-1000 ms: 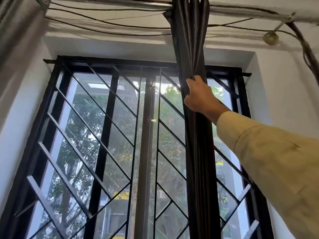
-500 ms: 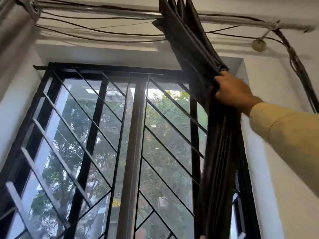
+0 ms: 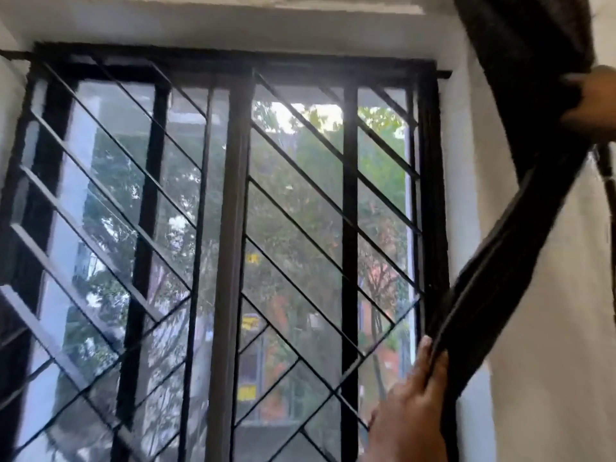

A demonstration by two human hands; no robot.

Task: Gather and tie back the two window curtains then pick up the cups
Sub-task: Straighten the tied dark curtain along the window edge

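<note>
A dark gathered curtain (image 3: 530, 105) hangs down the right side of the window and bends back toward the frame lower down. At the right edge of the view, my right hand (image 3: 591, 101) grips the bunched folds high up. My left hand (image 3: 411, 405) comes up from the bottom and holds the curtain's lower stretch, fingers curled round its edge. The other curtain and the cups are out of view.
A black metal grille (image 3: 233, 211) with diagonal bars covers the window glass, with trees and buildings beyond. White wall (image 3: 550, 345) lies to the right of the frame, behind the curtain. The curtain rod is above the view.
My right hand has pulled the bunched curtain from the window's middle to beyond its right edge. My left hand has come in and taken the lower part. The view has dropped below the rod.
</note>
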